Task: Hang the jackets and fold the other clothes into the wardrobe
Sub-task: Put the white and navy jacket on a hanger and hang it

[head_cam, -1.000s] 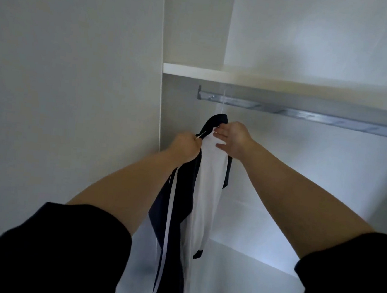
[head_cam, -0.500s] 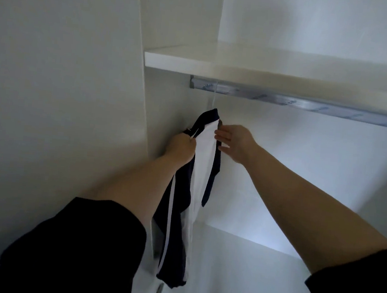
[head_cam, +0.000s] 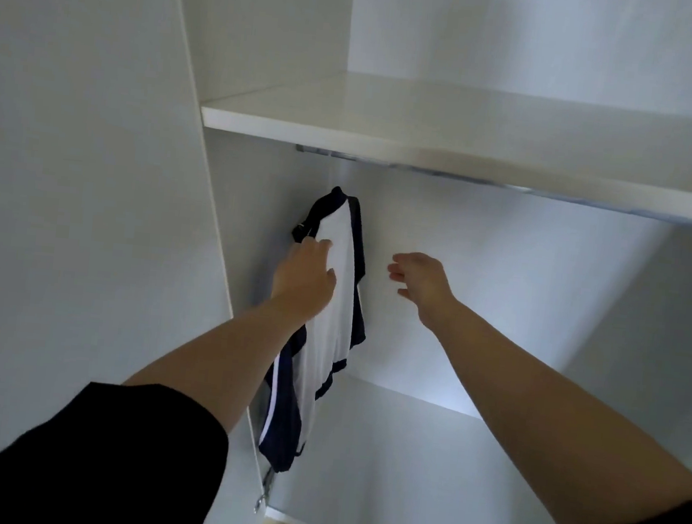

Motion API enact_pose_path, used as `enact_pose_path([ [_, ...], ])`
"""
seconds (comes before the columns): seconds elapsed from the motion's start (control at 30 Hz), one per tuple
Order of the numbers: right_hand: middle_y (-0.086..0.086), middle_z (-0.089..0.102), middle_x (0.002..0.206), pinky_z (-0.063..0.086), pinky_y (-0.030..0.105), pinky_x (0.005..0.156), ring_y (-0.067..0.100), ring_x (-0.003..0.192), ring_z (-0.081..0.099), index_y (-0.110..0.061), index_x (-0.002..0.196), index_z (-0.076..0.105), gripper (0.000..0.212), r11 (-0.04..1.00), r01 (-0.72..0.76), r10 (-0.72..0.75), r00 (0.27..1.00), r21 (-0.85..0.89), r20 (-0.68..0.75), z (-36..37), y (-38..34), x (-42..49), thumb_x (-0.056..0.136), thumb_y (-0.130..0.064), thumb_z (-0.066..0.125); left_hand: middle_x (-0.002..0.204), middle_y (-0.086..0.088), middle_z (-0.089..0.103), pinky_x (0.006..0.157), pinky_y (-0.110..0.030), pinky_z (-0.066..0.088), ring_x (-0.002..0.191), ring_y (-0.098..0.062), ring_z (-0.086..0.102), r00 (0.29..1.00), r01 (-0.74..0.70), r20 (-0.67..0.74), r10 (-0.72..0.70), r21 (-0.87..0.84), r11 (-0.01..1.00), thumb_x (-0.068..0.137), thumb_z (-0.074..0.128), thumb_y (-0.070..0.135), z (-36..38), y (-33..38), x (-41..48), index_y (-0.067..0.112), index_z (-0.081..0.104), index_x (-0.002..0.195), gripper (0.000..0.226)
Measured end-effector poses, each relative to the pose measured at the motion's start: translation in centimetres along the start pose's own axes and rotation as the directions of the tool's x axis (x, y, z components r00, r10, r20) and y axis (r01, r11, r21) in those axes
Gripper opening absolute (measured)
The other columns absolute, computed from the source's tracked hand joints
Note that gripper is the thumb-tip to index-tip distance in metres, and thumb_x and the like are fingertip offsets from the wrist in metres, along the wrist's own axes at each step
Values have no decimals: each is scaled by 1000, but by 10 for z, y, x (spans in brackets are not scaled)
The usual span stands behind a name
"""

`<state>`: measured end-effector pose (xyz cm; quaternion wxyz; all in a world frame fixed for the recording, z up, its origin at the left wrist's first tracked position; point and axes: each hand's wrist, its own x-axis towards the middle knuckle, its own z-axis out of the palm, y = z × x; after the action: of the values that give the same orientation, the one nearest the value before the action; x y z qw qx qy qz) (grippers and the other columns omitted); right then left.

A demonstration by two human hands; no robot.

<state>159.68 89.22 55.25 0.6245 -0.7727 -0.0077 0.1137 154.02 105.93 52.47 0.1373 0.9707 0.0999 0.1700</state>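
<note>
Navy-and-white jacket (head_cam: 334,303) hanging at centre frame from the metal rail (head_cam: 429,172) tucked under the white shelf (head_cam: 432,141), close against the wardrobe's left inner wall (head_cam: 248,210); hanger itself not discernible. Left hand (head_cam: 307,275) resting flat on the white panel near the collar, fingers extended and gripping nothing. Right hand (head_cam: 420,279) just right of the garment, clear of it, fingers loosely spread, holding nothing. Black sleeves (head_cam: 105,462) at lower corners. Door hinge (head_cam: 265,488) visible at lower centre.
</note>
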Motion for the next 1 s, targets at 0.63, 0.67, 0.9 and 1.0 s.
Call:
enact_pose_path([
  [0.63,12,8,160,14,47,116,29,146,12,-12,151,18,61,218,-41,-463,875,-975,-141,-179,86,-275,99,-39,37,160,-9,-10,118,-46,1,148,-28,-8,838,-527,-10,546,248,813,100,29,44,-34,175,-230,21,-8,152,68],
  [0.67,12,7,160,12,48,117,29,147,10,-13,151,16,61,220,-77,-458,872,-972,-172,-182,90,-298,100,-40,35,160,-8,-10,117,-47,1,148,-28,-8,826,-544,-15,563,238,805,100,29,44,-38,180,-246,21,-8,152,68],
  [0.9,11,6,160,8,47,118,28,147,7,-11,150,16,60,246,-266,-415,840,-932,-349,-201,121,-476,99,-36,36,161,-9,-3,117,-49,9,148,-28,-3,704,-705,-3,710,109,700,98,36,42,-61,214,-377,20,0,154,70],
  [1.0,11,7,160,8,45,119,28,147,7,-11,151,16,59,263,-356,-388,812,-897,-436,-215,141,-557,100,-35,35,161,-9,1,117,-49,10,148,-28,-1,630,-777,21,777,32,629,98,39,40,-71,242,-437,19,2,154,70],
])
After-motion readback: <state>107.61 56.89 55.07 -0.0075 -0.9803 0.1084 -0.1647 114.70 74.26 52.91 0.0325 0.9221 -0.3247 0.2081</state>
